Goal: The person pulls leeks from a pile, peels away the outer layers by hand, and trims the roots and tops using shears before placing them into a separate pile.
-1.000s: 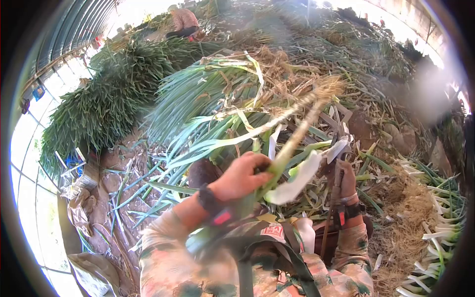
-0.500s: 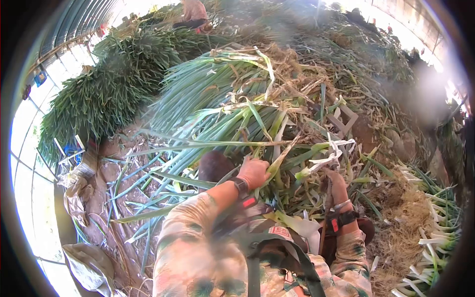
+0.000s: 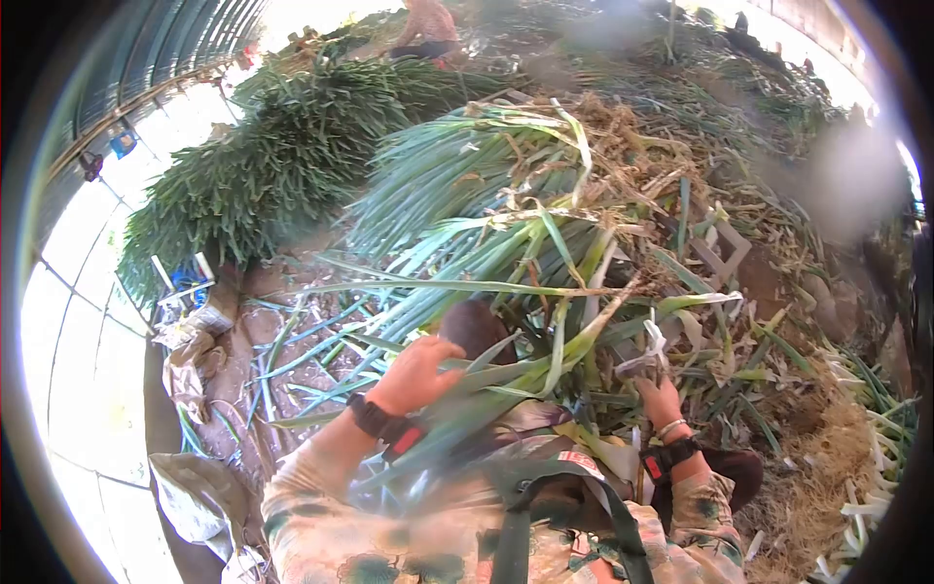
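My left hand [image 3: 416, 375] is beside the green leaves of a scallion-like plant [image 3: 506, 384] that lies across my lap, its fingers apart and partly smeared. To the right, my right hand [image 3: 659, 401] has its fingers closed near a pale, peeled leaf strip [image 3: 655, 346]; what the fingers hold is too small to make out. Beyond both hands lies a large heap of long green onions [image 3: 457, 185], leaves toward the left and brown roots toward the right.
Another green pile [image 3: 263, 165] stands at the back left, with a person [image 3: 425, 27] behind it. Dry roots [image 3: 812, 467] and white-stemmed onions [image 3: 861, 516] lie at the right. Bags [image 3: 195, 350] and a cloth sack [image 3: 199, 496] sit at the left.
My left hand has moved left and away from the stems, and leaves now lie over my lap beside it. My right hand has lowered slightly. The whole view has shifted, with the scene further right.
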